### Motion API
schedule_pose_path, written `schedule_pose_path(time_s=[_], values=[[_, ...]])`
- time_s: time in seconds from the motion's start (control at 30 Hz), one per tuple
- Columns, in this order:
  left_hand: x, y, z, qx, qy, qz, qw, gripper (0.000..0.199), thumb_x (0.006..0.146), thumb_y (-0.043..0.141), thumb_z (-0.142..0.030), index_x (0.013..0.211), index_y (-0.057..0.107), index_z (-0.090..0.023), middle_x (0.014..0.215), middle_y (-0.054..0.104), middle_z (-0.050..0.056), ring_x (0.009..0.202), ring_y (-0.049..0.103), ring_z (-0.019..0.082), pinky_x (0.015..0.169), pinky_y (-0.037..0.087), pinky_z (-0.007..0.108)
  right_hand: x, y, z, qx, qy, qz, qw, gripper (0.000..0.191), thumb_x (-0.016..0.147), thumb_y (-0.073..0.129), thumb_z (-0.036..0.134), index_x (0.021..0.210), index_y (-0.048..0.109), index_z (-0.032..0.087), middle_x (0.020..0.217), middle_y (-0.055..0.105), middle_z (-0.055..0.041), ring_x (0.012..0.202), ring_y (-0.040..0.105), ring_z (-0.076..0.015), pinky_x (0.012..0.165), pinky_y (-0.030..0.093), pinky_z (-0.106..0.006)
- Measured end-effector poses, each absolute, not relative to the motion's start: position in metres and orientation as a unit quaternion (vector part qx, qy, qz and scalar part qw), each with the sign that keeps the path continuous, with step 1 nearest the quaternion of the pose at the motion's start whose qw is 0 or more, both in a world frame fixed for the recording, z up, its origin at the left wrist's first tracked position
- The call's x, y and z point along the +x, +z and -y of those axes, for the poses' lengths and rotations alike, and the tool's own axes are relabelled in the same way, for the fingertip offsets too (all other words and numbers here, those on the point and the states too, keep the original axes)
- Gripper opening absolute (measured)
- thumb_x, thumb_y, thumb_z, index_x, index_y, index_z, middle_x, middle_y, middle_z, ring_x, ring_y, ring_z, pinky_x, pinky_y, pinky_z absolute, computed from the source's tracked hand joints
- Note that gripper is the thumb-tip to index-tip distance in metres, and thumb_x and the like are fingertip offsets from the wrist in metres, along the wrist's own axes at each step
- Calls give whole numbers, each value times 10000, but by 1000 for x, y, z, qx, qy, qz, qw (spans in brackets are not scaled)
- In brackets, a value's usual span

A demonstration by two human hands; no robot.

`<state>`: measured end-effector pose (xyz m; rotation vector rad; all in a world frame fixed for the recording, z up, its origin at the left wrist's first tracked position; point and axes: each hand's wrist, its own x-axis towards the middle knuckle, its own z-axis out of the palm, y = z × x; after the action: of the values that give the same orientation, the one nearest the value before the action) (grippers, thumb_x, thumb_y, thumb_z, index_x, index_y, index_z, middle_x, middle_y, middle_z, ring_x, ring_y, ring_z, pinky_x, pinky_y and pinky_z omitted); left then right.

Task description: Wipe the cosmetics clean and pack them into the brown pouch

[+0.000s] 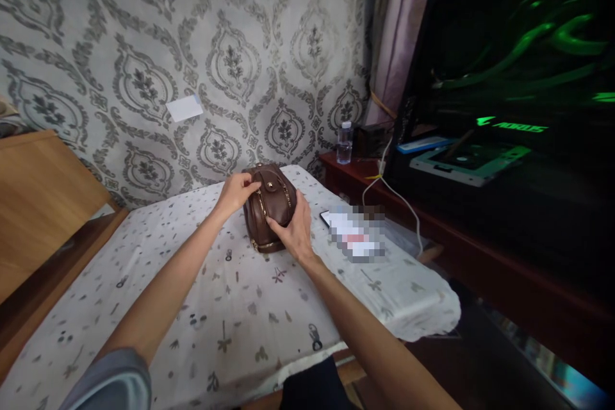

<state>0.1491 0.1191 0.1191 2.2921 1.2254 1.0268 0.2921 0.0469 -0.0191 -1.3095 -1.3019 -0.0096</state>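
Note:
A small brown leather bag (276, 208) with gold zippers and a flap with a round gold stud stands on a bed covered by a white patterned sheet (192, 327). At the bag's upper left, my left hand (239, 192) has its thumb and fingers pinched together at the zipper; the small part between them is hidden. My right hand (296, 229) grips the bag's right side, thumb on the front face and fingers along the far edge.
A phone with a blurred screen (353, 237) lies right of the bag. Beyond it are a dark red desk (331, 170), a clear bottle (344, 143), a white cable (408, 208) and a large computer case (504, 90). A wooden board (48, 198) stands at the left.

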Motion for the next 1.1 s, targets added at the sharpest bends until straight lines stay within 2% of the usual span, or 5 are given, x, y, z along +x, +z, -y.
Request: schedule_pose_path(time_s=[0.57,0.77,0.87,0.97,1.1], values=[[143,101,-90,826,350,-393,203,304,790,588,-401,599,521,-174,588,471,-36,596,459,132,576,351,250,291,-15,-43,-574,23,556,601,1018,763,653,603,1526,157,147,1511,329,-220,1407,310,-370,1117,315,-584],[149,114,-82,846,323,-403,132,184,775,610,-266,628,524,-199,619,496,-21,646,479,169,646,384,291,295,-14,-39,-551,72,554,619,999,790,620,631,1535,171,141,1548,308,-206,1443,282,-348,1162,263,-571],[162,123,-80,854,329,-397,66,72,736,653,-196,792,612,-212,761,558,10,811,515,222,794,409,345,296,-17,-36,-542,118,537,636,877,886,493,607,1539,168,119,1571,285,-199,1469,257,-308,1197,216,-536],[179,128,-82,868,321,-379,25,216,788,665,-250,1003,676,-228,878,612,33,916,529,245,880,407,375,295,-22,-36,-552,177,494,648,830,914,426,610,1533,195,106,1574,288,-199,1474,257,-290,1207,211,-509],[195,125,-92,857,346,-378,47,84,806,663,-266,753,680,-203,807,618,28,880,531,227,862,398,352,292,-26,-38,-559,185,467,659,833,901,436,635,1520,237,115,1566,316,-196,1466,279,-290,1201,228,-507]])
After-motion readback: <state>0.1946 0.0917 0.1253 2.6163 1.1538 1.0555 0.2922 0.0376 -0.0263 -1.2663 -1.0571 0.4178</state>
